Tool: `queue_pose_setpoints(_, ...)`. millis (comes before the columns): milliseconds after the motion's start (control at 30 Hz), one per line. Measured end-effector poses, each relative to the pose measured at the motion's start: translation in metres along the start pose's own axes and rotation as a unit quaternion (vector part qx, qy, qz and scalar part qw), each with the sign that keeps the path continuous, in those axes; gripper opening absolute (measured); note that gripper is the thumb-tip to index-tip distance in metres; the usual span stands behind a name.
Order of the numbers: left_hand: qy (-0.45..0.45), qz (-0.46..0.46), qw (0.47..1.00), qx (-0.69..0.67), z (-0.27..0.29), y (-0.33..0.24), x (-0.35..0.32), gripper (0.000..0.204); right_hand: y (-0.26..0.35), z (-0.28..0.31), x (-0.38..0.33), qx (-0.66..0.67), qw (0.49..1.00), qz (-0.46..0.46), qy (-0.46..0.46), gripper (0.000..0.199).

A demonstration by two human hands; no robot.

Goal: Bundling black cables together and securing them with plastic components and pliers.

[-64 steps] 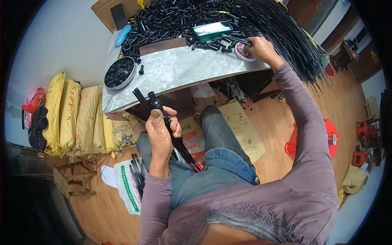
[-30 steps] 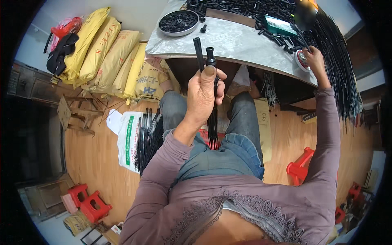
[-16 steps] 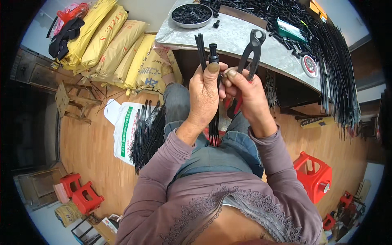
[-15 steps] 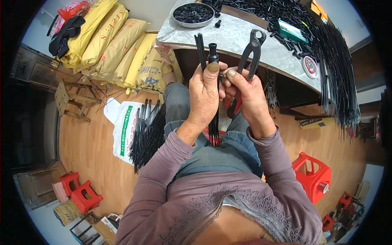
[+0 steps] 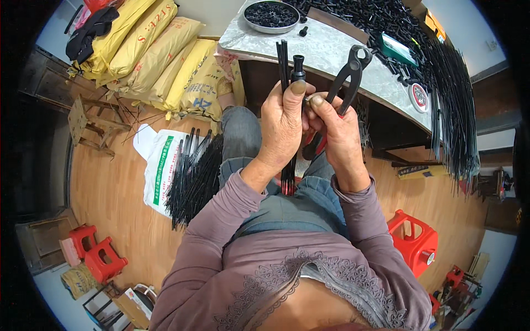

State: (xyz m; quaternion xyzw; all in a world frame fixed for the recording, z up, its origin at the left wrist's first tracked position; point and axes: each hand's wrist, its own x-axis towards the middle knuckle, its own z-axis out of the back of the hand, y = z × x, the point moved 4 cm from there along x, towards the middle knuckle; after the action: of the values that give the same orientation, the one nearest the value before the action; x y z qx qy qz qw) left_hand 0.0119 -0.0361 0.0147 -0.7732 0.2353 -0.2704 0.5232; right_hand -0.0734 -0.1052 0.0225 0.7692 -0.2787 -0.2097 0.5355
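Over my lap, my left hand point(image 5: 280, 124) is closed around a bundle of thin black rods point(image 5: 282, 59) and a black tubular fitting with a flared top point(image 5: 298, 66). Its thumb presses on the fitting's side. The rods' lower ends point(image 5: 287, 182) hang below the hand and look reddish at the tips. My right hand point(image 5: 341, 129) grips black pincers point(image 5: 350, 71) with red handles, their jaws upward and holding nothing. The right thumb and fingertips pinch together beside the fitting, touching the left fingers. Whatever lies between those fingertips is too small to make out.
Ahead stands a marble-patterned table point(image 5: 326, 55) with a round tray of black parts point(image 5: 271, 17), heaped black pieces, a green box point(image 5: 398, 49) and long black rods point(image 5: 454, 110). More rods point(image 5: 193, 182) lie on a white sack at left. Yellow sacks point(image 5: 138, 49) and red stools point(image 5: 414, 243) stand around.
The view has shifted slightly, so the table and both hands appear a little farther right. Both hands keep their hold, with the right fingertips still at the fitting.
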Motion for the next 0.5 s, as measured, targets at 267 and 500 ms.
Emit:
queue_pose_setpoints(267, 0.01, -0.004, 1.0, 0.007, -0.004, -0.0015, -0.0012, 0.049, 0.0029, 0.0001, -0.0035, 0.012, 1.0, 0.011, -0.001, 0.017)
queue_pose_setpoints(500, 0.012, -0.007, 1.0, 0.0, -0.0055, -0.0017, -0.0018, 0.049, 0.0006, 0.0019, -0.0058, 0.011, 1.0, 0.02, -0.017, 0.017)
